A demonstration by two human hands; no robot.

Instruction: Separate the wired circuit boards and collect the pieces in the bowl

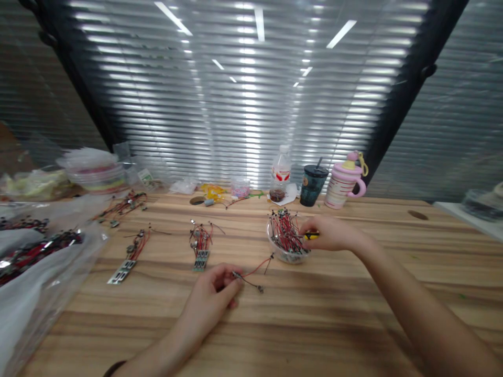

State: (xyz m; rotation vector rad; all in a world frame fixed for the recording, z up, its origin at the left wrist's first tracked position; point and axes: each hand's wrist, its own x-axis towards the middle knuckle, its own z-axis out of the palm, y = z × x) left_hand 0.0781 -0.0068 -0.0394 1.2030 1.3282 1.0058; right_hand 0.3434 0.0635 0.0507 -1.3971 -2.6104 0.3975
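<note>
Apparently partway along: one wired piece (238, 275) is pinched by the left hand (214, 296) over the bench (314, 324).
Beyond, joined boards (201, 259) seem left undone; a clear bowl (288, 257) is already heaped with similar parts (285, 230), and beside these a yellow-black tool (312, 236) is pinched by the right hand (330, 234).

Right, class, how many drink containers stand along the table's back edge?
3: the plastic bottle, the dark lidded tumbler to its right, and the pink mug farthest right. None seems hidden.
</note>
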